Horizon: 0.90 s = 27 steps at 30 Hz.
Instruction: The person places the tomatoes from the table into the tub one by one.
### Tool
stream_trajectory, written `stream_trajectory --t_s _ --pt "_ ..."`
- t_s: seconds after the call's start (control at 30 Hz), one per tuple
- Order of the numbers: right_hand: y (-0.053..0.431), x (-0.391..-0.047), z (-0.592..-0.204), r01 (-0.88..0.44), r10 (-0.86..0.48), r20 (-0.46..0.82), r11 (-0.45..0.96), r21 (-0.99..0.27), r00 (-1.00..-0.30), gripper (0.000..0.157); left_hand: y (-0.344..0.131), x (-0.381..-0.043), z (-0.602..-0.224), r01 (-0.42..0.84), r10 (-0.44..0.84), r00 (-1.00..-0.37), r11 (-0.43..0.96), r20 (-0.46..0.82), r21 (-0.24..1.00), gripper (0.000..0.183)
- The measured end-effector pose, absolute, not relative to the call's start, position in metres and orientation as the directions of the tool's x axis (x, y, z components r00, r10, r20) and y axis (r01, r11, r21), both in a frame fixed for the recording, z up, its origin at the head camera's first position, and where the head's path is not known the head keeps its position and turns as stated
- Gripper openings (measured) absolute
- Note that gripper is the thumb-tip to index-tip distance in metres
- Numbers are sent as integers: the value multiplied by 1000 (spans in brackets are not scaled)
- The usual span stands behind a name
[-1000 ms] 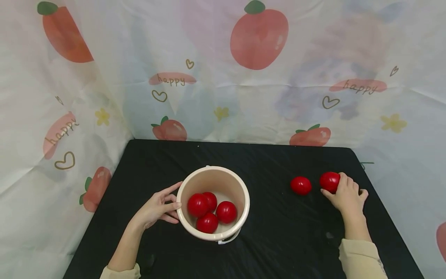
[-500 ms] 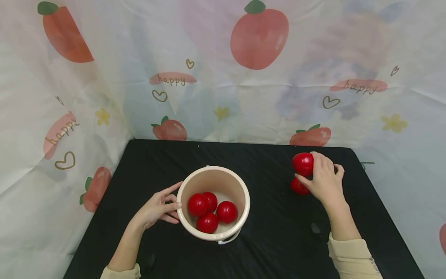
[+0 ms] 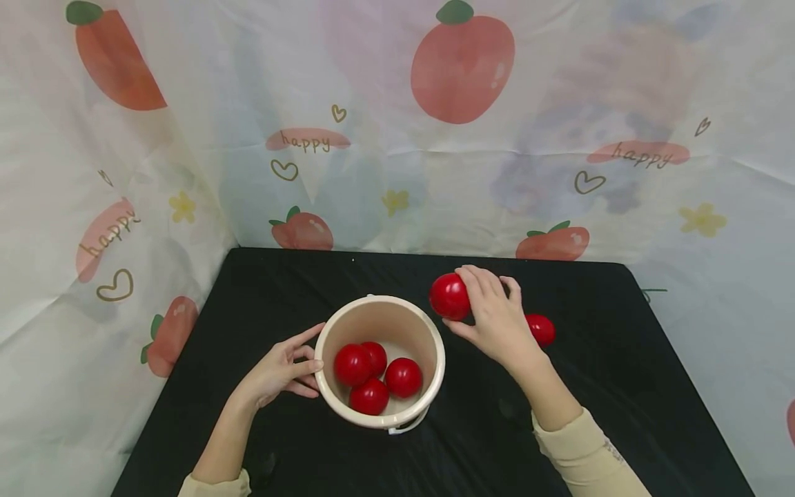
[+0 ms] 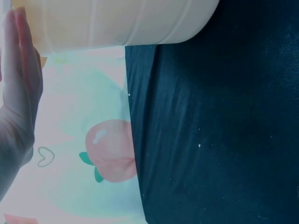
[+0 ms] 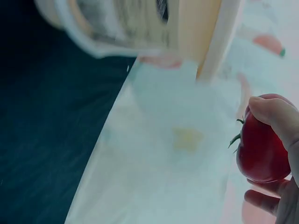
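Note:
My right hand point(image 3: 493, 317) grips a glossy red tomato point(image 3: 450, 297) just off the upper right rim of a cream bucket point(image 3: 433, 331). Its green stem shows in the right wrist view, where the thumb lies over the tomato point(image 5: 264, 144). My left hand point(image 3: 282, 369) touches the bucket's left side with extended fingers, the thumb tip at the rim. In the left wrist view, the straight fingers of this hand point(image 4: 18, 88) lie along the bucket wall point(image 4: 117, 23). Several red tomatoes point(image 3: 404, 378) are at the bottom of the bucket.
One more tomato point(image 3: 542, 330) lies on the black tabletop point(image 3: 484, 435), partly hidden behind my right wrist. The bucket's handle point(image 3: 410, 424) hangs down at its near right side. A printed curtain point(image 3: 373, 179) stands behind the table and along its left side.
My right hand has lifted the tomato from the table's right side and carried it left, past the other tomato, to near the bucket. The left hand and bucket have stayed put.

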State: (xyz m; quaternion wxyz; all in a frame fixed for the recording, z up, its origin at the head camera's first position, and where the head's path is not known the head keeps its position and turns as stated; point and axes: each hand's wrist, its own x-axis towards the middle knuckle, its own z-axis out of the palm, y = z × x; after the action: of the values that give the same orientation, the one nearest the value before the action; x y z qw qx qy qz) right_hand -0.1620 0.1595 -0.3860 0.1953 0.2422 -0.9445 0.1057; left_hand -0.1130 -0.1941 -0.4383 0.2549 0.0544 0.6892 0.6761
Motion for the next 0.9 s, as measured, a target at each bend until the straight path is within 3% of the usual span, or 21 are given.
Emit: stream_trajectory --t_s 0.4,0.9 --pt "103 -157 -398 -655 -627 297 756 5 -720 86 -195 -114 -441 -281 414 -863 82 -289 956 70" --pt "72 -155 -429 -750 -760 94 649 126 -643 83 -195 -114 -442 -286 407 -865 84 -295 955 70"
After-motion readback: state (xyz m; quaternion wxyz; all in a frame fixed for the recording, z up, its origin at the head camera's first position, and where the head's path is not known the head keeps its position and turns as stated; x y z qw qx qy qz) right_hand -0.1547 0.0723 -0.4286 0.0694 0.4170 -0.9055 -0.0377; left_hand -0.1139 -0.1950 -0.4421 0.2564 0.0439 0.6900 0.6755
